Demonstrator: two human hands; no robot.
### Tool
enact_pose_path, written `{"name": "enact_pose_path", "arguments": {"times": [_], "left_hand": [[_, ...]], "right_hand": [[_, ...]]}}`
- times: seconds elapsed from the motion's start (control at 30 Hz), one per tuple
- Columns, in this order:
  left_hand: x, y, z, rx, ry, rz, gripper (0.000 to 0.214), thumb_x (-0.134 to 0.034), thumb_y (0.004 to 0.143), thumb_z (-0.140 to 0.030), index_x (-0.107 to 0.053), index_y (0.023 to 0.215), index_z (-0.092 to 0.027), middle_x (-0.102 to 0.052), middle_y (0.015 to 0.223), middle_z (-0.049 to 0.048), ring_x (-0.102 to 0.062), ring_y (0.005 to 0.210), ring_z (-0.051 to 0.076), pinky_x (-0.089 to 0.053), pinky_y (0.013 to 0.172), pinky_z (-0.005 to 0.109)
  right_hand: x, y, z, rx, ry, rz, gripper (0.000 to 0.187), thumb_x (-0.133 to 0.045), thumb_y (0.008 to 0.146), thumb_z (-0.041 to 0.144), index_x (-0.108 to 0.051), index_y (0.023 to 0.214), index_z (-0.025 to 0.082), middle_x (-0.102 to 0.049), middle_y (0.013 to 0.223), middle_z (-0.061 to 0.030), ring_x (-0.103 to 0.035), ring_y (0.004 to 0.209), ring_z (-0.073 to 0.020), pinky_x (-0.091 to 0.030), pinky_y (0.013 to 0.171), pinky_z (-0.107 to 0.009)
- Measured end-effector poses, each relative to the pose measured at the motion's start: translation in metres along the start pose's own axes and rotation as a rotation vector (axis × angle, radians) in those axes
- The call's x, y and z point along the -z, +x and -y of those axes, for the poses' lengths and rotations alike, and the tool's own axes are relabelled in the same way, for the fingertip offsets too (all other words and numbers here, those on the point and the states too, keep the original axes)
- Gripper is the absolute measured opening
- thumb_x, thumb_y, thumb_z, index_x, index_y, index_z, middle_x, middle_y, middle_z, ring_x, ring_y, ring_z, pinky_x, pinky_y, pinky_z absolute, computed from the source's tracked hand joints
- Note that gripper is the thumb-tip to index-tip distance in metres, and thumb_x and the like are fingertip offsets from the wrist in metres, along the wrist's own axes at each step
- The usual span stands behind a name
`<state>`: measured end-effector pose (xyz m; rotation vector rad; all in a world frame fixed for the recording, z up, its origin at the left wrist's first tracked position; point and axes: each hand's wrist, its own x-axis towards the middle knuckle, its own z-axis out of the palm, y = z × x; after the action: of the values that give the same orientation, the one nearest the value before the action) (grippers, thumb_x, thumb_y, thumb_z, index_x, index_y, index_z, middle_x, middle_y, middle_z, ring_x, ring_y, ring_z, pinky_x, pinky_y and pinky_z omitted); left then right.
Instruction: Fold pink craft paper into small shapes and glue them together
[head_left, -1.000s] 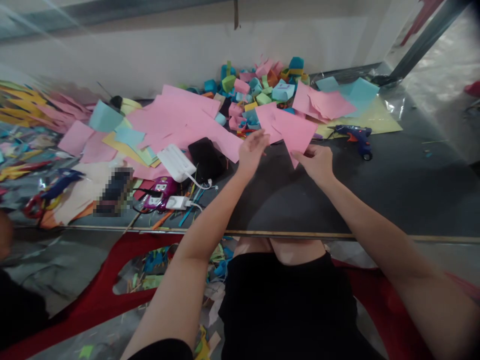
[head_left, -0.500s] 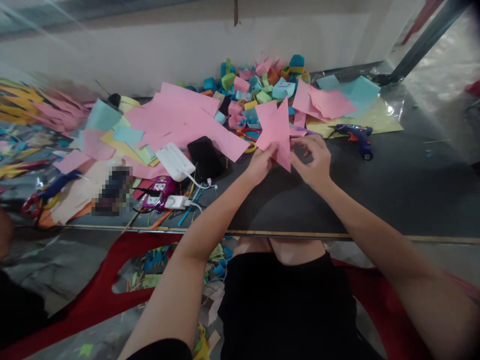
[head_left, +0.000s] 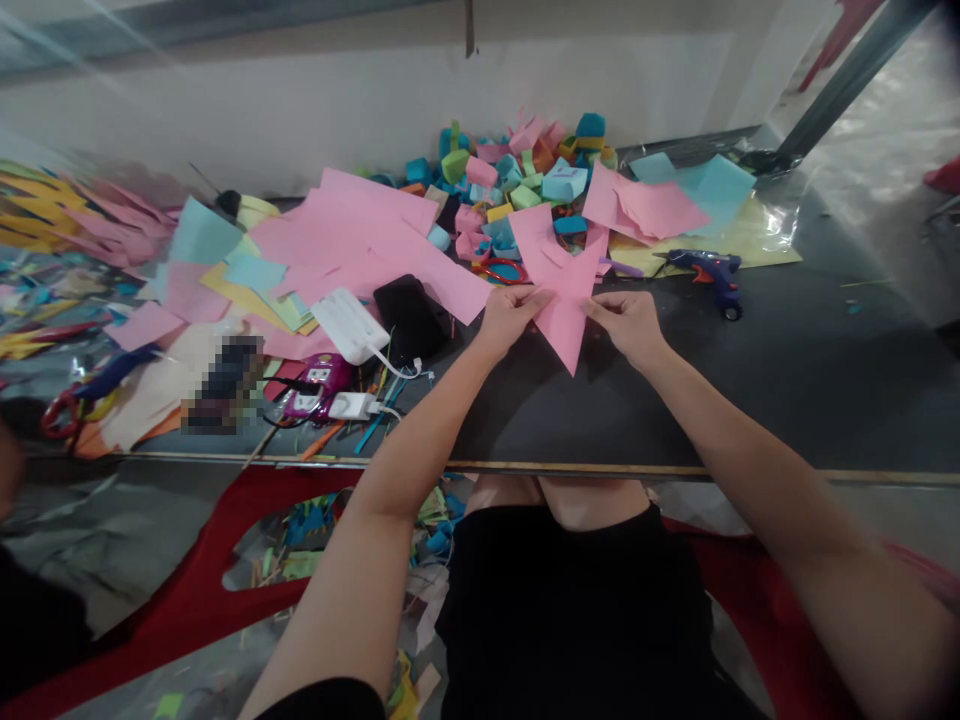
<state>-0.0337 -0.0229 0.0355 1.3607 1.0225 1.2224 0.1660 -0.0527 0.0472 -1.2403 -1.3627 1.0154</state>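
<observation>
A pink paper (head_left: 562,310), folded with pointed corners, is held up over the dark table between my two hands. My left hand (head_left: 510,318) pinches its left side with thumb and fingers. On the opposite side, my right hand (head_left: 628,322) pinches the right edge. One point of the paper faces down toward me and two flare up and away. Just behind it lie red-handled scissors (head_left: 504,270), partly covered by the paper, and a purple stick-like item (head_left: 624,268).
A blue glue gun (head_left: 709,270) lies to the right. Several small folded paper pieces (head_left: 525,175) are heaped by the wall. Pink sheets (head_left: 345,235), a white power bank (head_left: 351,325), a black pouch (head_left: 411,318) and a purple power strip (head_left: 322,385) crowd the left. The table's front edge (head_left: 600,468) runs before me.
My right hand has closed from loosely curled fingers to a pinch on the paper. The paper has opened out and turned, its lower point now hanging closer to me.
</observation>
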Motion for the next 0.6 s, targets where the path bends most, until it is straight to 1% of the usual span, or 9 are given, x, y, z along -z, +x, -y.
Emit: {"name": "enact_pose_path", "arguments": {"times": [0.07,0.13,0.2,0.27,0.37,0.47,0.57,0.6], "left_hand": [[0.002,0.0,-0.001,-0.013,0.001,0.024,0.043,-0.089,0.076,-0.056,-0.071,0.062,-0.019,-0.049,0.052,-0.0045,-0.044,0.047,0.006,-0.037,0.044,0.023],[0.002,0.0,-0.002,-0.003,-0.025,0.03,0.04,-0.089,0.076,-0.056,-0.075,0.068,-0.02,-0.053,0.054,-0.0042,-0.047,0.047,0.007,-0.04,0.044,0.023],[0.002,-0.001,-0.003,0.038,-0.054,0.055,0.037,-0.09,0.074,-0.055,-0.078,0.077,-0.02,-0.059,0.058,-0.0032,-0.051,0.048,0.007,-0.043,0.045,0.022],[0.003,0.0,-0.005,0.084,-0.076,0.118,0.038,-0.091,0.073,-0.054,-0.078,0.082,-0.019,-0.065,0.062,-0.0015,-0.057,0.05,0.008,-0.044,0.044,0.022],[0.009,0.002,-0.008,0.113,-0.094,0.215,0.038,-0.09,0.074,-0.054,-0.077,0.08,-0.019,-0.067,0.062,0.0005,-0.062,0.051,0.01,-0.045,0.044,0.02],[0.014,0.004,-0.009,0.089,-0.094,0.209,0.036,-0.09,0.075,-0.052,-0.078,0.082,-0.019,-0.068,0.062,0.0,-0.064,0.052,0.009,-0.047,0.045,0.019],[0.015,0.006,-0.008,0.076,-0.06,0.177,0.038,-0.093,0.072,-0.046,-0.08,0.092,-0.016,-0.072,0.068,-0.0003,-0.064,0.053,0.008,-0.047,0.045,0.018],[0.015,0.006,-0.007,0.081,-0.034,0.17,0.038,-0.093,0.071,-0.044,-0.079,0.092,-0.016,-0.073,0.07,0.0001,-0.063,0.054,0.008,-0.047,0.046,0.017]], "right_hand": [[0.0,0.0,0.001,-0.062,0.037,0.093,0.049,-0.088,0.061,0.069,-0.08,0.07,0.022,-0.073,0.066,-0.0029,-0.06,0.054,-0.0142,-0.049,0.05,-0.03],[0.0,0.0,0.002,-0.083,0.079,0.152,0.047,-0.091,0.06,0.064,-0.082,0.076,0.021,-0.074,0.068,-0.0033,-0.062,0.055,-0.0139,-0.051,0.051,-0.03],[0.0,0.0,0.003,-0.101,0.136,0.161,0.046,-0.092,0.061,0.061,-0.084,0.082,0.021,-0.075,0.071,-0.003,-0.062,0.055,-0.0134,-0.052,0.051,-0.029],[0.001,0.002,0.002,-0.141,0.199,0.146,0.044,-0.092,0.062,0.058,-0.084,0.086,0.022,-0.076,0.072,-0.0027,-0.063,0.056,-0.0132,-0.053,0.051,-0.029],[0.004,0.005,-0.001,-0.203,0.268,0.16,0.041,-0.092,0.064,0.053,-0.084,0.09,0.022,-0.076,0.072,-0.0026,-0.066,0.058,-0.0134,-0.055,0.053,-0.028],[0.005,0.006,-0.001,-0.206,0.308,0.21,0.044,-0.094,0.062,0.052,-0.085,0.092,0.022,-0.075,0.069,-0.0014,-0.066,0.056,-0.0125,-0.056,0.054,-0.026],[0.004,0.006,-0.001,-0.163,0.296,0.194,0.045,-0.096,0.059,0.053,-0.085,0.089,0.022,-0.076,0.07,-0.0008,-0.064,0.054,-0.0109,-0.056,0.053,-0.025],[0.003,0.005,0.0,-0.148,0.282,0.186,0.045,-0.096,0.058,0.054,-0.085,0.087,0.021,-0.076,0.07,-0.0008,-0.064,0.054,-0.0107,-0.056,0.053,-0.025]]}}
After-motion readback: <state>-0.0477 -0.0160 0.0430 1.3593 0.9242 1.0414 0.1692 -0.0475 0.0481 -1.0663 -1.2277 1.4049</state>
